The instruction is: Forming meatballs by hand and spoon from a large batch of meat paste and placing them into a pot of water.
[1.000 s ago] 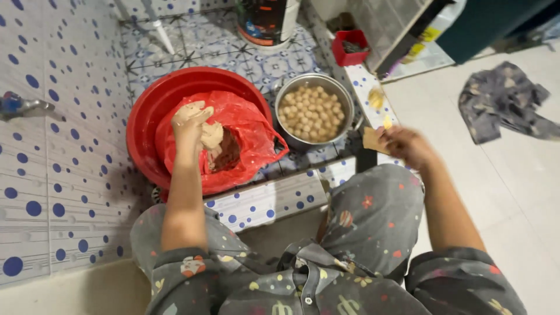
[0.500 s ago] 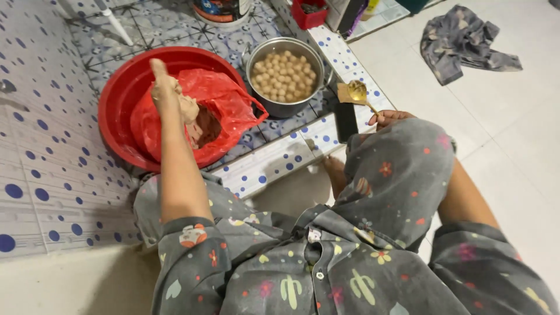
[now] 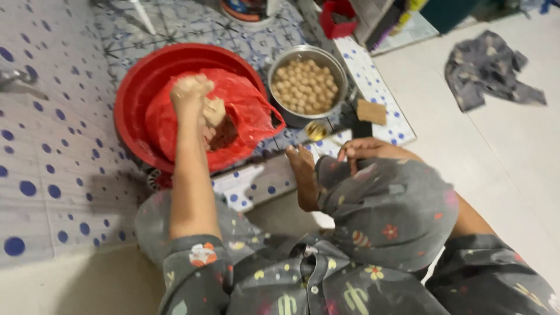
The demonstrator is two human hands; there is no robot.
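Observation:
My left hand [image 3: 189,93] reaches into a red plastic bag [image 3: 251,111] that lies inside a round red basin [image 3: 131,99]. The hand is smeared with pale paste and its fingers are closed on a lump of that paste [image 3: 214,111]. Just right of the basin stands a steel pot [image 3: 344,81] filled with several pale round balls [image 3: 306,84]. My right hand [image 3: 359,150] rests curled on my right knee, close to a small yellowish object [image 3: 316,131] on the floor. Blur hides whether the hand holds it. My bare foot [image 3: 303,175] is beside it.
A brown square piece [image 3: 371,111] lies on the dotted tile ledge [image 3: 385,125] right of the pot. A crumpled grey cloth [image 3: 490,70] is on the pale floor at the far right. A red box [image 3: 338,17] and a round container [image 3: 248,10] stand behind.
My right hand has come back from beside the brown square piece to my knee. My left hand stays in the red bag, working the paste. The view has shifted.

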